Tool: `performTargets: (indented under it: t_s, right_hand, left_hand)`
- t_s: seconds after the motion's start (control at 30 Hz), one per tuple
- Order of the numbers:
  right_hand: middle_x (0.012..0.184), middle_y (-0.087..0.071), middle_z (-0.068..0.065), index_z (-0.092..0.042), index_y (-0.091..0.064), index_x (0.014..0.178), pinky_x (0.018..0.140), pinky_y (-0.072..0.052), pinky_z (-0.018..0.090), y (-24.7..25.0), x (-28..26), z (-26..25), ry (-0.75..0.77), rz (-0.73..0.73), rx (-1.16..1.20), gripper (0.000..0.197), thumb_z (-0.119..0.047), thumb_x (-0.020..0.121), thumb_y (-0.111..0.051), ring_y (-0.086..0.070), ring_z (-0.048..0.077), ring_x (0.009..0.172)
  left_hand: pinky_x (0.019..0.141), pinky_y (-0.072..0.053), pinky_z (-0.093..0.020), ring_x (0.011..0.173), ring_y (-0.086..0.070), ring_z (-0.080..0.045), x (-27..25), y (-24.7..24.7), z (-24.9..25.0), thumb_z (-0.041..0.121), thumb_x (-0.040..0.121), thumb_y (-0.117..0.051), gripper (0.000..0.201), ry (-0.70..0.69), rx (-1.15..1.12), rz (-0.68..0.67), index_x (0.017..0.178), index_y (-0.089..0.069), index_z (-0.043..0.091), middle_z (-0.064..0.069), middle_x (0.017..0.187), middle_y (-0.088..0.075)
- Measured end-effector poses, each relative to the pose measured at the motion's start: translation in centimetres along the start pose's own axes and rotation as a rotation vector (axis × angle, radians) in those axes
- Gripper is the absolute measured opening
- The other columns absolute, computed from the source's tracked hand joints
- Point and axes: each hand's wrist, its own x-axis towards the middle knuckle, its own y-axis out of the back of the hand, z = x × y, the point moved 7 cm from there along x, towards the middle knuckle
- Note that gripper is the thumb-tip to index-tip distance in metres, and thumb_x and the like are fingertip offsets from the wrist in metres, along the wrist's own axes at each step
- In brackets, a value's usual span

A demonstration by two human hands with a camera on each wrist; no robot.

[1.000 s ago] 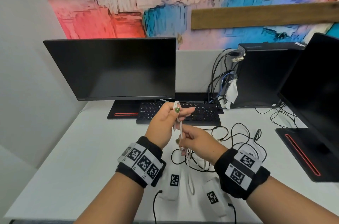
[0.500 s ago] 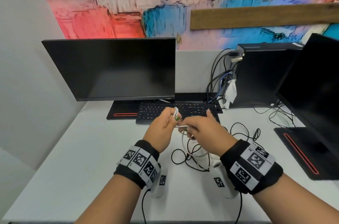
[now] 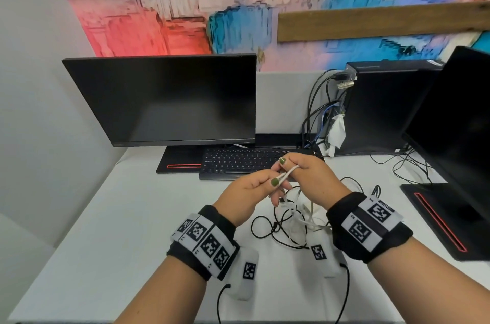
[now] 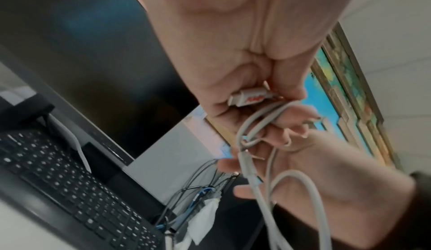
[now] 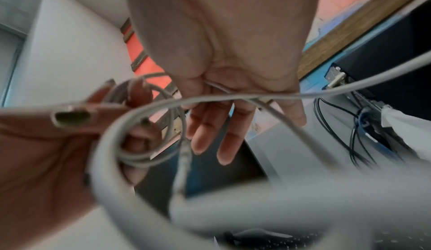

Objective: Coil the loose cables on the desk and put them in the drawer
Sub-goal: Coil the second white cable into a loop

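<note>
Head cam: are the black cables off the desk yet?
No, the black cables lie tangled on the desk under the hands, which hold only the white cable.

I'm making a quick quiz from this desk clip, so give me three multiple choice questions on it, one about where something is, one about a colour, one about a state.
1. Where does the keyboard sit?
A. in front of the left monitor
B. on the computer tower
C. at the desk's near edge

2. What colour is the cable held between the hands?
A. black
B. blue
C. white

3. What is the left hand doing?
A. lying flat on the desk
B. pinching a small coil of the cable
C. typing

Answers:
1 A, it lies against the monitor's base.
2 C, the black cables lie loose on the desk.
3 B, loops pass under its thumb, while the right hand feeds more cable.
</note>
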Motion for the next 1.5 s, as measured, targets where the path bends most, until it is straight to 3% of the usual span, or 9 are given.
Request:
performTargets:
  t_s: [0.2, 0.43, 0.57, 0.93, 1.03, 1.13, 1.27, 1.4, 1.5]
  right_hand:
    - [0.07, -0.055, -0.015, -0.037, -0.051, 0.071, 0.059, -0.038, 0.007, -0.9, 0.1, 0.7, -0.031, 0.02, -0.077, 0.035, -0.012, 0.095, -0.047, -0.05, -0.002, 0.065]
    - [0.075, -0.06, 0.0, -0.02, -0.057, 0.097, 0.077, -0.048, 0.029, -3.4, -0.7, 1.8, -0.081, -0.009, -0.149, 0.009, -0.021, 0.089, -0.06, -0.057, 0.017, 0.074]
    - [0.074, -0.06, -0.006, -0.024, -0.056, 0.108, 0.113, -0.019, 0.032, -5.3, -1.7, 1.9, -0.008, -0.115, -0.252, 0.02, -0.012, 0.093, -0.05, -0.058, 0.005, 0.074]
    - [0.13, -0.04, -0.008, -0.039, -0.016, 0.145, 0.085, -0.05, 0.023, -2.0, -0.4, 0.2, 0.061, 0.227, 0.107, 0.074, -0.011, 0.091, -0.057, -0.05, 0.003, 0.111]
    - [0.148, -0.02, -0.012, -0.044, -0.009, 0.147, 0.096, -0.042, 0.022, -1.6, 0.0, -0.9, 0.116, 0.166, 0.043, 0.079, -0.006, 0.093, -0.051, -0.036, -0.008, 0.123]
    - [0.154, -0.02, -0.006, -0.04, -0.027, 0.145, 0.111, -0.026, 0.026, -2.4, 0.7, -0.6, 0.104, 0.057, 0.031, 0.061, -0.008, 0.096, -0.044, -0.026, 0.006, 0.139]
    - [0.1, -0.066, 0.003, -0.03, -0.057, 0.103, 0.084, -0.049, 0.029, -3.8, 0.4, 0.1, -0.009, -0.042, 0.113, 0.026, -0.016, 0.1, -0.035, -0.063, 0.015, 0.09]
    - [0.072, -0.063, 0.012, -0.027, -0.048, 0.121, 0.074, -0.056, 0.038, -6.3, -1.4, 0.2, -0.12, -0.284, 0.423, 0.025, -0.022, 0.104, -0.031, -0.067, 0.027, 0.065]
    - [0.057, -0.05, 0.005, -0.03, -0.051, 0.091, 0.045, -0.048, 0.029, -6.6, -2.2, 0.3, -0.169, -0.355, 0.362, 0.022, -0.031, 0.103, -0.032, -0.046, 0.017, 0.037]
  left_hand:
    - [0.084, -0.042, -0.032, 0.077, -0.053, -0.021, 0.2, -0.1, 1.8, 0.021, 0.093, -0.036, 0.032, -0.094, -0.419, 0.035, 0.091, -0.064, 0.007, 0.001, 0.06, -0.05]
    - [0.071, -0.053, -0.027, 0.068, -0.063, -0.017, 0.3, 0.9, 3.1, 0.018, 0.094, -0.039, 0.022, -0.066, -0.732, 0.128, 0.092, -0.054, 0.003, -0.003, 0.06, -0.06]
    - [0.086, -0.05, -0.031, 0.089, -0.068, -0.02, 0.4, 2.8, 2.9, 0.015, 0.1, -0.028, 0.027, -0.088, -0.629, 0.29, 0.092, -0.052, 0.007, -0.011, 0.085, -0.074]
    - [0.081, -0.052, -0.025, 0.081, -0.062, -0.022, -0.1, 3.0, 3.0, 0.022, 0.101, -0.03, 0.028, -0.063, -0.188, 0.295, 0.093, -0.052, 0.007, -0.003, 0.065, -0.062]
    - [0.085, -0.052, -0.035, 0.079, -0.062, -0.018, -0.1, 2.2, 3.5, 0.023, 0.101, -0.032, 0.029, -0.062, -0.123, 0.244, 0.095, -0.053, 0.004, -0.005, 0.063, -0.057]
    - [0.088, -0.043, -0.053, 0.081, -0.057, -0.023, -0.2, 1.5, 3.8, 0.029, 0.098, -0.037, 0.032, -0.083, -0.132, 0.2, 0.095, -0.057, 0.004, -0.016, 0.07, -0.052]
    - [0.075, -0.048, -0.034, 0.084, -0.06, -0.028, 0.0, 2.0, 3.7, 0.028, 0.093, -0.037, 0.027, -0.113, -0.21, 0.221, 0.095, -0.058, 0.011, -0.012, 0.073, -0.056]
    - [0.077, -0.048, -0.026, 0.08, -0.061, -0.018, 0.2, 2.1, 3.0, 0.026, 0.092, -0.038, 0.025, -0.107, -0.171, 0.201, 0.103, -0.052, 0.01, -0.001, 0.077, -0.067]
    - [0.068, -0.042, -0.01, 0.077, -0.061, -0.004, 0.0, 2.1, 2.7, 0.023, 0.098, -0.036, 0.019, -0.095, 0.005, 0.219, 0.101, -0.051, 0.012, 0.006, 0.082, -0.072]
